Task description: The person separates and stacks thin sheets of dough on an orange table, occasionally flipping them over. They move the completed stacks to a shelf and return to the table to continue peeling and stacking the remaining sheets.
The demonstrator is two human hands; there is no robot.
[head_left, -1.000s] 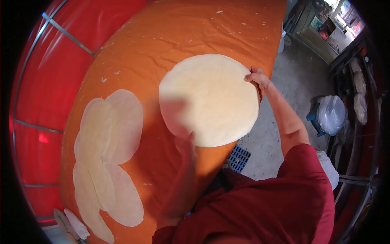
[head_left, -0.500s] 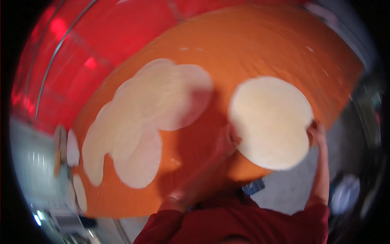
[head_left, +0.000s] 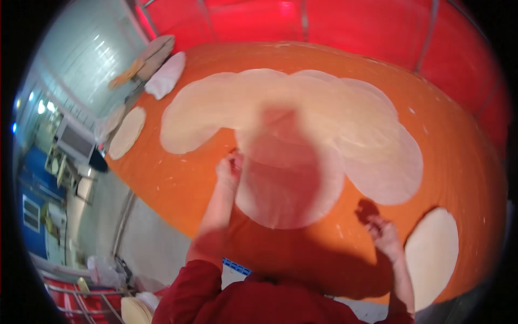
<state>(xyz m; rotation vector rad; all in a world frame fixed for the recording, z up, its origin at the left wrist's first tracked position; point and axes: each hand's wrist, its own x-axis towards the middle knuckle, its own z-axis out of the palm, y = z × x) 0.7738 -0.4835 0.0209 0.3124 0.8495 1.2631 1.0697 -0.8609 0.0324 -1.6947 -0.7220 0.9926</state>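
Thin dough rounds (head_left: 216, 102) lay overlapped on the orange table (head_left: 186, 194), their band running sideways beyond both hands. The nearest round (head_left: 280, 216) was just right of the left hand (head_left: 229, 168), the closer one; the right hand (head_left: 384, 236) hovered apart. Whether either bent-fingered grip was closed, I couldn't tell.

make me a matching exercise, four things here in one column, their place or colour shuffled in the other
1 left hand
2 right hand
3 table cover
4 backdrop

A beside the separate pale disc at the right
B red
C by the left edge of the shadowed disc
D orange

Pairs: 1-C; 2-A; 3-D; 4-B
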